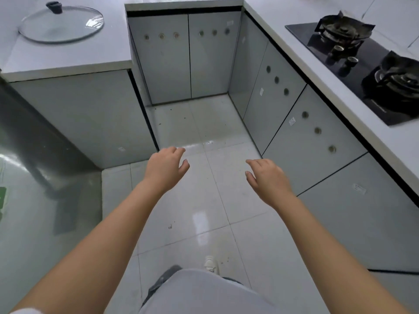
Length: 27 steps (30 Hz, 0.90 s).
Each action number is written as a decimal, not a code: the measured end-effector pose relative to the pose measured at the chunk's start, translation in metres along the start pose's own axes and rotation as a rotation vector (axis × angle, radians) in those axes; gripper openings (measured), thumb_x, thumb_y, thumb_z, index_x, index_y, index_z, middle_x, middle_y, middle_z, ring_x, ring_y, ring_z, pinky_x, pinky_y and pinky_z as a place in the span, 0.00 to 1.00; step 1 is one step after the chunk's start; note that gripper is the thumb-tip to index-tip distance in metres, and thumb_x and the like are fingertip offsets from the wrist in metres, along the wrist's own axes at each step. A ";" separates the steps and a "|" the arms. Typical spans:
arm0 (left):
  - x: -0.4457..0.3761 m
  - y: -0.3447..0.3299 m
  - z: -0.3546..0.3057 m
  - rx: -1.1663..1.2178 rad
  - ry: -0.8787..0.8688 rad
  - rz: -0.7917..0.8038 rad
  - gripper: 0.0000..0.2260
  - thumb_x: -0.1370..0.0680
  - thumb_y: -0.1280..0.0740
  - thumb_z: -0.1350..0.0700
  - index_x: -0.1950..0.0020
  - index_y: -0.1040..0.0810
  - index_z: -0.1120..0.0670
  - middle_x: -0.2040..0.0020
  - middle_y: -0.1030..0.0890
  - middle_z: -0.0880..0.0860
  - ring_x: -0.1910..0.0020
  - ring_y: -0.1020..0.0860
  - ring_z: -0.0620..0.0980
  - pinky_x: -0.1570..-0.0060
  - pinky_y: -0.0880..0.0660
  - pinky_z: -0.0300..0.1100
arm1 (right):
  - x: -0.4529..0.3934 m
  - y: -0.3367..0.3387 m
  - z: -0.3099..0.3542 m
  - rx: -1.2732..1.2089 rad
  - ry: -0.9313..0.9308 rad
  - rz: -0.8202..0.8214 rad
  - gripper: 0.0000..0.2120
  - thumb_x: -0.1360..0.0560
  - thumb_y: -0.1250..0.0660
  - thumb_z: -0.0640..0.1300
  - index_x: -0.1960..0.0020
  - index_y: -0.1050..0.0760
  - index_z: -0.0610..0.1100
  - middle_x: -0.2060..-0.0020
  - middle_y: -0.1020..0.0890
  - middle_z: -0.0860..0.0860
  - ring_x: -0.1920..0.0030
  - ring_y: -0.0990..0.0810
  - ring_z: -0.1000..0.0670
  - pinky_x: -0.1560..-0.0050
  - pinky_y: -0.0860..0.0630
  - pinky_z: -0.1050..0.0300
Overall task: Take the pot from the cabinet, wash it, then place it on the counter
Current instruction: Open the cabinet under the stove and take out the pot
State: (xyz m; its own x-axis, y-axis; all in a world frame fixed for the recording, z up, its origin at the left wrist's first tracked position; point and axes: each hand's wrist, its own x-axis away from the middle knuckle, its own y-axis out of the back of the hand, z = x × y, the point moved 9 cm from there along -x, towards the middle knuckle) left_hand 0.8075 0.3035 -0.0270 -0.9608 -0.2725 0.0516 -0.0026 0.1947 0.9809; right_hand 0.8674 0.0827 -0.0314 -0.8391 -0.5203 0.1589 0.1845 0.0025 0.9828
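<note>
Evidently the first step is only starting: every pale grey cabinet door (190, 57) across the upper centre is sitting closed, so the pot is hiding from view, and which cabinet holds it I cannot tell. Both arms are reaching forward mid-frame, the left hand (166, 167) and right hand (267, 177) hanging relaxed, gripping nothing. Next, I judge, comes opening a door. A round glass lid (61, 24) is lying upper left.

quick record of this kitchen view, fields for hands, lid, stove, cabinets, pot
left hand: held out over the floor, holding nothing
right hand: held out over the floor, holding nothing
glass lid: flat on the left counter, black knob up
gas stove: on the right counter, two burners
cabinet doors: all closed
pot: not visible
</note>
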 end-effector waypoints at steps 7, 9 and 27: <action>-0.098 0.001 0.012 0.010 -0.022 0.014 0.19 0.20 0.44 0.51 0.32 0.30 0.56 0.39 0.23 0.56 0.42 0.25 0.56 0.48 0.30 0.47 | -0.089 0.013 -0.010 -0.004 -0.015 0.015 0.20 0.19 0.48 0.48 0.29 0.36 0.44 0.34 0.27 0.49 0.33 0.32 0.47 0.37 0.34 0.54; -0.131 0.000 0.015 0.006 -0.053 0.010 0.20 0.20 0.45 0.49 0.32 0.30 0.56 0.40 0.23 0.56 0.42 0.25 0.57 0.48 0.29 0.47 | -0.117 0.016 -0.013 -0.004 -0.033 0.012 0.20 0.19 0.47 0.48 0.29 0.36 0.44 0.34 0.27 0.49 0.33 0.32 0.48 0.37 0.34 0.54; -0.455 0.035 -0.051 -0.071 -0.589 0.078 0.18 0.20 0.44 0.50 0.34 0.29 0.57 0.42 0.22 0.57 0.42 0.26 0.58 0.48 0.30 0.47 | -0.311 0.081 -0.083 -0.169 -0.602 -0.131 0.20 0.19 0.47 0.48 0.29 0.36 0.45 0.34 0.27 0.49 0.32 0.33 0.47 0.39 0.33 0.53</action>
State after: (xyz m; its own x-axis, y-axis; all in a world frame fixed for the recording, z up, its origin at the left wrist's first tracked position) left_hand 1.2585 0.3866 -0.0063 -0.9494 0.3124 0.0315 0.0736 0.1239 0.9896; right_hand 1.1854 0.1739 -0.0089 -0.9917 0.0637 0.1113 0.0975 -0.1889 0.9771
